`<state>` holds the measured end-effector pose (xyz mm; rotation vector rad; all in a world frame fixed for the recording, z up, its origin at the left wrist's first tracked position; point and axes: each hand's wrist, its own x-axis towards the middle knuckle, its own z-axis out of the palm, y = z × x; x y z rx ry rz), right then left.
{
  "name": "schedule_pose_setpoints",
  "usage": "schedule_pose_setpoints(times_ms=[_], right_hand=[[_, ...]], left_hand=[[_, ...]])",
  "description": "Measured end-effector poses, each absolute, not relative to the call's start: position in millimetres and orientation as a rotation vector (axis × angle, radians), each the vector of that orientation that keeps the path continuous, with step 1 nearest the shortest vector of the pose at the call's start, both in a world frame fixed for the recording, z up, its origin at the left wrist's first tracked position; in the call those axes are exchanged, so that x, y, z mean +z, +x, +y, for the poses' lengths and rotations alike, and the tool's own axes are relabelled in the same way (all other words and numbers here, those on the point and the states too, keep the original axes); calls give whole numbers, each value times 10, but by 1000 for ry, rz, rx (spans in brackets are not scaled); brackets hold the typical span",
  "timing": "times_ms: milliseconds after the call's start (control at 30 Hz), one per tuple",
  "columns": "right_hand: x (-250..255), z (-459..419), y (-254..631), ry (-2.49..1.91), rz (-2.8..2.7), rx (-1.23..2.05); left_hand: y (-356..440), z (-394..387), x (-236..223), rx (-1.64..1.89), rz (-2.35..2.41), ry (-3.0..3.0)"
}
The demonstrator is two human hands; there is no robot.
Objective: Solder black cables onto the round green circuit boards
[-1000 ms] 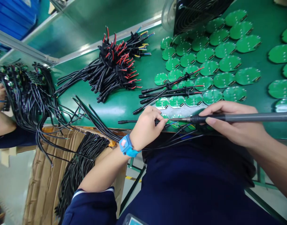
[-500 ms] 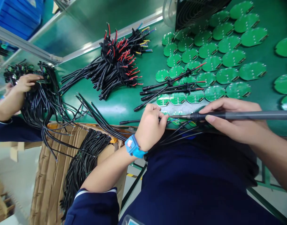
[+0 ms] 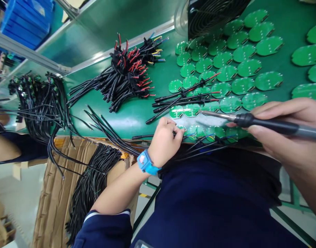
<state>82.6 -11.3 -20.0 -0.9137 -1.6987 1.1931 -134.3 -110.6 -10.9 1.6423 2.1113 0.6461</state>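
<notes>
My right hand (image 3: 289, 120) grips a soldering iron (image 3: 268, 124) by its dark handle. The iron's bare metal tip points left, over the row of round green circuit boards (image 3: 192, 110). Lower left of the tip, my left hand (image 3: 166, 136) is closed in a pinch at the near row of boards (image 3: 196, 132). A black cable (image 3: 142, 136) runs under this hand, and its fingers seem to pinch the cable's wire end; the exact contact is hidden. Thin coloured wires and more black cables (image 3: 199, 148) lie across the near boards.
Black cables with red wire ends (image 3: 132, 75) are piled at the back. Several loose cables (image 3: 173, 98) rest across the boards. A black fan unit (image 3: 214, 17) stands behind. At left are a co-worker's arm (image 3: 5, 144), a cable bundle (image 3: 39, 106) and a cardboard box (image 3: 54, 179).
The soldering iron's tip has lifted away from my left fingers, toward the right and back. My left hand has stayed nearly in place. The co-worker's hand has drawn back left from the cable bundle.
</notes>
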Motion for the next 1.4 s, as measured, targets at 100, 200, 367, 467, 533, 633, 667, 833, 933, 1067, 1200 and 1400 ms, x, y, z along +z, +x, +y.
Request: schedule_pose_setpoints(times_ms=[100,200,367,467,533,633,667,833,933,1067,1200,1400], right_hand=[[-224,-85,787,-876,-1904,1229],[-274,-44,736,-895,-2111,1199],[-291,-26,727,-880,-2198,1127],[-296,-38,728,-857,-2232,1095],[-307,-47,732,-863,-2246,1090],[-324,-53,761,-890,-2205,1136],[-328,-52,777,-901,-2153,1170],[-344,-54,824,-916,-1851,1340],[-333,-69,807,-829,-1776,1364],[-236,-83,833,-797,-1660,1289],[-193,-72,944,-873,-1651,1184],[-403,-62,985,-822,-1454,1192]], left_hand=[[-1368,-1099,-60,607,2082,1624],[-1419,-1080,-2,549,2015,1646],[-1467,-1022,34,488,1942,1712],[-1462,-989,34,463,1924,1738],[-1457,-975,37,451,1915,1740],[-1447,-970,45,436,1910,1724],[-1442,-971,48,428,1914,1714],[-1415,-985,62,417,1948,1685],[-1413,-989,55,434,1968,1673],[-1425,-1002,13,467,1970,1673],[-1432,-1039,4,466,1988,1674],[-1487,-788,157,372,2030,1884]])
